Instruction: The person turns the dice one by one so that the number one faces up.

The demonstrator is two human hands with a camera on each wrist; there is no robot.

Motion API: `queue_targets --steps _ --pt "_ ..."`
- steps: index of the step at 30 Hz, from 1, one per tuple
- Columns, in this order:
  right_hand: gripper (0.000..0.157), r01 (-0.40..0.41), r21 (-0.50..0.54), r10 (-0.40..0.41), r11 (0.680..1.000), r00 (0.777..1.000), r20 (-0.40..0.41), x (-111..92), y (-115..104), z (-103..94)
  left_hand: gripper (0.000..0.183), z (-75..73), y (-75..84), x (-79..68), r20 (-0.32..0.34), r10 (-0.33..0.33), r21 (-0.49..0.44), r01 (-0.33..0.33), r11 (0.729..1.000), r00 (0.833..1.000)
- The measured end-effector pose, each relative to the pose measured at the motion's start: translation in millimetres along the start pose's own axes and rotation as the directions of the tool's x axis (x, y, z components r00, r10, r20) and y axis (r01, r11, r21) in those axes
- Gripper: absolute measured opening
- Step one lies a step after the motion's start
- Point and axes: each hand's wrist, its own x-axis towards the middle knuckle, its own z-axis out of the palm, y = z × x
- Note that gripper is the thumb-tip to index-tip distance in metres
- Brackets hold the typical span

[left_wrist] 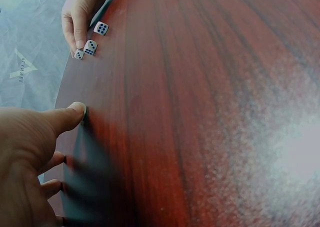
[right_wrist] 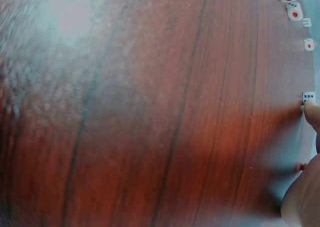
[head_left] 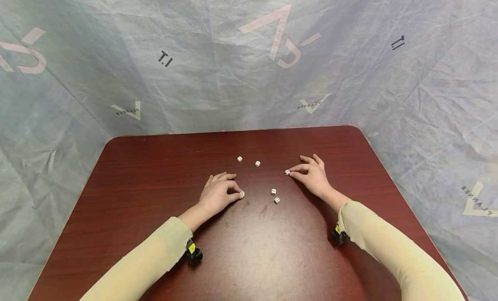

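Note:
My left hand pinches a white die between thumb and index finger, low over the dark red table; in the left wrist view the thumb hides that die. Farther right, my right hand has thumb and index finger on another die, its other fingers spread away. In the right wrist view this die shows blue dots beside the thumb tip. Between the hands lie two dice, one just behind the other. Toward the back lie two more, a left one and a right one.
The table has a rounded back corner at each side. Grey printed fabric hangs close behind it and along both sides. A small black camera is strapped at each wrist, the left one and the right one.

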Motion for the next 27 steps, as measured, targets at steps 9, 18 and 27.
queue_targets --steps 9,18,27 --pt "0.023 0.039 -0.069 -0.046 0.997 0.994 -0.100 1.0 -3.3 -4.8 0.006 -0.2 0.7 0.2 0.007 -0.006 0.003 0.006 1.000 1.000" --pt "0.026 0.021 -0.181 -0.050 0.983 0.986 -0.156 0.9 -14.7 -0.8 0.007 -1.5 1.4 -0.2 0.006 -0.005 0.005 0.005 1.000 1.000" --pt "0.025 -0.009 -0.219 -0.021 0.976 0.991 -0.131 -0.2 -20.0 6.5 0.007 -0.9 0.8 0.1 0.010 -0.009 0.003 0.009 1.000 1.000"
